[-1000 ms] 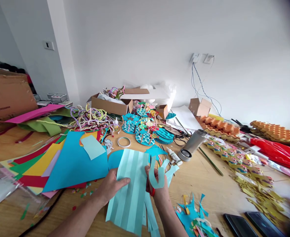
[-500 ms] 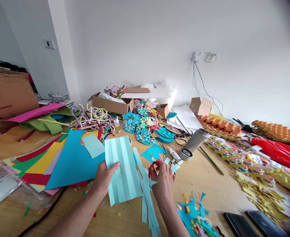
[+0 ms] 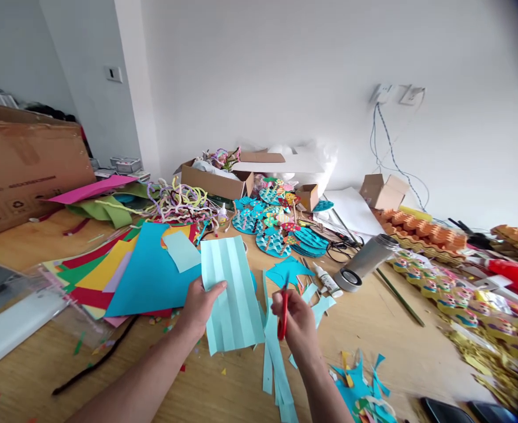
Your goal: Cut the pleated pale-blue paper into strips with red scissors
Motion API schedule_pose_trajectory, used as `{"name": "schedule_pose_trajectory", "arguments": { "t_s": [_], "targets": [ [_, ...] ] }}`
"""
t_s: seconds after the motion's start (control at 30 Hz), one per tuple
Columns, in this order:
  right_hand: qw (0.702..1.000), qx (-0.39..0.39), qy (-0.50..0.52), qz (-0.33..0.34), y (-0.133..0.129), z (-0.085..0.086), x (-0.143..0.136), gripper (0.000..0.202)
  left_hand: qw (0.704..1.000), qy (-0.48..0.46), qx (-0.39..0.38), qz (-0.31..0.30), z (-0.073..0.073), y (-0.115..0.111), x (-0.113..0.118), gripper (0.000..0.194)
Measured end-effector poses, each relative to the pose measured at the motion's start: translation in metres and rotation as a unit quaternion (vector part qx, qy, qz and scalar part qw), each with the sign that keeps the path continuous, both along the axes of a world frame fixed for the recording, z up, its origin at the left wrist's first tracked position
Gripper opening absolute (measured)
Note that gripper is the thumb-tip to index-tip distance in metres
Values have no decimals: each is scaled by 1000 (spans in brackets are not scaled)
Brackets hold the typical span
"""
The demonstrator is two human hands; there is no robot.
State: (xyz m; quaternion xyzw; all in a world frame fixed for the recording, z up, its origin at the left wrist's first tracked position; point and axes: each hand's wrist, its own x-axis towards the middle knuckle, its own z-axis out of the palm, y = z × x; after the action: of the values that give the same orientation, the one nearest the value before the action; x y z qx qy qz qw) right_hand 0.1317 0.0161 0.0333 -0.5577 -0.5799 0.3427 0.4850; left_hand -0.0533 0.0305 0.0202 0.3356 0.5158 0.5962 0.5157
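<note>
My left hand point(image 3: 203, 304) pinches the left edge of a light blue sheet point(image 3: 231, 299) with lengthwise creases, thumb on top. Red-handled scissors point(image 3: 283, 317) are gripped in my right hand point(image 3: 296, 320), their blades pointing away from me, just right of the sheet and apart from it. Several light blue strips point(image 3: 277, 367) lie on the table below and beside my right hand. Beyond it are bright blue paper pieces point(image 3: 289, 271) and a white glue bottle point(image 3: 327, 280).
Coloured paper sheets point(image 3: 141, 282) are spread at the left. A metal flask point(image 3: 368, 261) lies behind right, near orange egg trays point(image 3: 421, 232). Blue scraps point(image 3: 358, 382) and a dark phone point(image 3: 444, 409) sit at the front right.
My view has turned slightly left. The scissors in my right hand now stand more upright, and a light blue strip that was near that hand lies lower on the table.
</note>
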Motion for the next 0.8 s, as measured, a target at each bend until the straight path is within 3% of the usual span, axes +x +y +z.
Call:
{"name": "schedule_pose_trajectory", "arguments": {
  "t_s": [0.07,0.17,0.27,0.4,0.5,0.6,0.8],
  "targets": [
    [994,-25,7,103,-2,1,-5,26,1000,4,3,1,-1,0,-1,32],
    [988,-34,-6,153,-4,-3,-11,22,1000,-7,0,-5,0,-1,0,32],
    [990,-28,-6,136,-4,-8,-13,22,997,-63,6,-40,4,-4,3,37],
    [996,-13,28,81,-2,-12,-10,22,974,-175,11,-141,10,-11,10,43],
    [997,-17,66,47,0,-14,-7,21,970,-153,-2,-189,7,-13,15,48],
    [997,-7,69,34,1,-15,-6,23,979,-87,4,-185,0,-12,16,43],
    [999,5,45,4,1,-15,-8,29,993,-13,43,-110,-4,-7,11,36]
  ]
}}
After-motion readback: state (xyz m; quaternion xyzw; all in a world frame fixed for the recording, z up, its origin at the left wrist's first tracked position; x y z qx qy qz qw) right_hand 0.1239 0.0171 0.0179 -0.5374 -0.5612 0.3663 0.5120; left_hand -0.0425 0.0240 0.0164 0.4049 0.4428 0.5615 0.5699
